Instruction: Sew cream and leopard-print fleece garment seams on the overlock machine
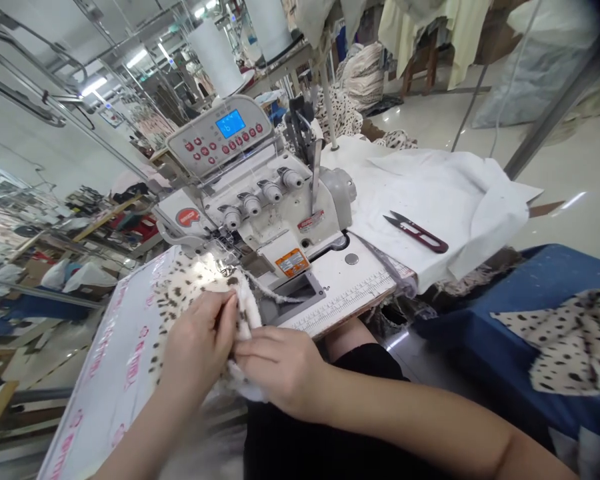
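A fluffy cream fabric with dark spots (177, 287) lies under the presser foot of an overlock sewing machine (280, 200), lit by its small lamp. My left hand (203, 333) pinches the fabric's edge just in front of the needle area. Lower and to the right, my right hand (285, 370) is closed on the same edge, where the white pile side shows. Both hands are close together, and the fabric hangs down between them toward my lap. A strip of trimmed edge (275, 295) trails right from the needle area.
Thread snips (417, 232) lie on white cloth (460, 200) right of the machine. Another spotted piece (575, 343) rests on a blue-covered surface (550, 273) at the right. Thread cones (215, 57) stand behind the machine. A printed ruler (350, 300) runs along the table's front edge.
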The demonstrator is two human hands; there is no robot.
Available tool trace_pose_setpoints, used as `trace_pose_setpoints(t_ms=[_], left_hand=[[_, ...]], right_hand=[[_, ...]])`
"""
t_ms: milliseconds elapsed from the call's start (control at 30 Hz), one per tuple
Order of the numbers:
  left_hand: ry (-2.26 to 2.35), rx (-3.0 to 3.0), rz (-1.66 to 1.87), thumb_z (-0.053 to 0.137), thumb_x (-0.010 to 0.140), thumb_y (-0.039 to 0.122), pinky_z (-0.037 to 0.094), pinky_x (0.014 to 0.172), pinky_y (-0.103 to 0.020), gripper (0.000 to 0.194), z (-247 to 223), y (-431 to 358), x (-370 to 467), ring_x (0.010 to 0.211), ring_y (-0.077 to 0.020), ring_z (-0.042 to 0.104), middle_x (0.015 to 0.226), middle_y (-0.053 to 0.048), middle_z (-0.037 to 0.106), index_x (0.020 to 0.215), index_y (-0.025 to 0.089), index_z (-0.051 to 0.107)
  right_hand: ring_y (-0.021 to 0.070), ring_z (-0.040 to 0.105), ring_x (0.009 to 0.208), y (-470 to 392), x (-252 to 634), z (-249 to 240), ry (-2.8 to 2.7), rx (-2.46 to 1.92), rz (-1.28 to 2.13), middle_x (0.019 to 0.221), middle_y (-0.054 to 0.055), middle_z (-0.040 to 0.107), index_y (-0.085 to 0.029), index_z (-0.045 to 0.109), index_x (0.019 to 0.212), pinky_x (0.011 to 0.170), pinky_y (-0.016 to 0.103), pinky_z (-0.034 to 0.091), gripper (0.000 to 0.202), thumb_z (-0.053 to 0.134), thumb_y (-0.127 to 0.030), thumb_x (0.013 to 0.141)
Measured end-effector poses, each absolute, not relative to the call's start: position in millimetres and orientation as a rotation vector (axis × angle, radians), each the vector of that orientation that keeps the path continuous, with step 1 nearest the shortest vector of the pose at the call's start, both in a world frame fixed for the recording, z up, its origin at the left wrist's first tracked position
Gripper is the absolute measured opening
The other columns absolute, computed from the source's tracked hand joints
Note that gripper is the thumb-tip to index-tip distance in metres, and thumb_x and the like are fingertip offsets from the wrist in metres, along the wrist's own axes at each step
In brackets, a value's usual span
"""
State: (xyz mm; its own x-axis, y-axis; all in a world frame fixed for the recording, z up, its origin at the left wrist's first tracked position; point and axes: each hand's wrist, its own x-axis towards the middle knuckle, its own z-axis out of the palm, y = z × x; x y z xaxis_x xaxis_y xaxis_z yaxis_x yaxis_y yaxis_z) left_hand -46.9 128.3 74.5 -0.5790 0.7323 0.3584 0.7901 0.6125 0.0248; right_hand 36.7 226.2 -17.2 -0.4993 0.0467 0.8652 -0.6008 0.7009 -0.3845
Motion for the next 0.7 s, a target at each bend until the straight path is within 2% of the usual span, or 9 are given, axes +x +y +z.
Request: trace_pose_setpoints(t_ms=[100, 200, 267, 433, 567, 700], left_hand=[[-2.408, -1.395, -0.373, 0.045, 0.087, 0.024, 0.042, 0.08, -0.031, 0.022, 76, 118, -53, 0.089, -0.017, 0.052, 0.095, -0.007, 0.053, 0.102, 0.018, 0.061], [-2.419, -1.352, -0.514, 0.05, 0.085, 0.023, 0.043, 0.083, -0.032, 0.021, 71, 111, -62, 0.096, -0.0172, 0.05, 0.104, -0.005, 0.05, 0.102, 0.023, 0.062], [-2.425, -1.334, -0.593, 0.051, 0.085, 0.023, 0.043, 0.082, -0.031, 0.02, 65, 108, -66, 0.097, -0.0167, 0.05, 0.104, -0.005, 0.05, 0.101, 0.024, 0.063], [-2.336, -1.381, -0.61, 0.053, 0.084, 0.022, 0.044, 0.078, -0.031, 0.017, 59, 107, -70, 0.093, -0.0164, 0.049, 0.099, -0.005, 0.051, 0.097, 0.024, 0.064], [-2.284, -1.443, -0.617, 0.052, 0.084, 0.019, 0.043, 0.078, -0.031, 0.018, 61, 107, -74, 0.091, -0.0157, 0.048, 0.096, -0.005, 0.05, 0.097, 0.023, 0.064], [-2.307, -1.51, -0.599, 0.049, 0.086, 0.021, 0.043, 0.077, -0.03, 0.02, 66, 106, -87, 0.091, -0.0156, 0.048, 0.096, -0.005, 0.05, 0.1, 0.024, 0.064]], right_hand=[[0.0124, 0.055, 0.079, 236, 43, -4, -1.91, 0.394, 0.832, 0.091, 0.002, 0.068, -0.014, 0.06, 0.074, 0.074, 0.022, 0.048, 0.018, 0.048, -0.011, 0.086], [0.0116, 0.052, 0.066, 243, 49, 6, -1.948, 0.382, 0.853, 0.088, 0.001, 0.069, -0.015, 0.06, 0.073, 0.062, 0.024, 0.047, 0.019, 0.047, -0.009, 0.085], [0.0116, 0.053, 0.064, 245, 51, 7, -2.004, 0.394, 0.896, 0.089, 0.002, 0.068, -0.015, 0.06, 0.075, 0.059, 0.024, 0.047, 0.018, 0.045, -0.01, 0.084], [0.012, 0.062, 0.079, 240, 52, -1, -2.048, 0.411, 0.973, 0.092, 0.006, 0.067, -0.015, 0.059, 0.083, 0.072, 0.021, 0.051, 0.014, 0.046, -0.013, 0.085], [0.0125, 0.064, 0.078, 236, 47, -3, -2.036, 0.402, 1.002, 0.091, 0.006, 0.068, -0.016, 0.059, 0.084, 0.072, 0.02, 0.052, 0.008, 0.052, -0.014, 0.08], [0.0127, 0.065, 0.079, 238, 37, 2, -2.017, 0.398, 1.023, 0.091, 0.007, 0.069, -0.015, 0.061, 0.081, 0.069, 0.02, 0.053, 0.018, 0.044, -0.011, 0.083]])
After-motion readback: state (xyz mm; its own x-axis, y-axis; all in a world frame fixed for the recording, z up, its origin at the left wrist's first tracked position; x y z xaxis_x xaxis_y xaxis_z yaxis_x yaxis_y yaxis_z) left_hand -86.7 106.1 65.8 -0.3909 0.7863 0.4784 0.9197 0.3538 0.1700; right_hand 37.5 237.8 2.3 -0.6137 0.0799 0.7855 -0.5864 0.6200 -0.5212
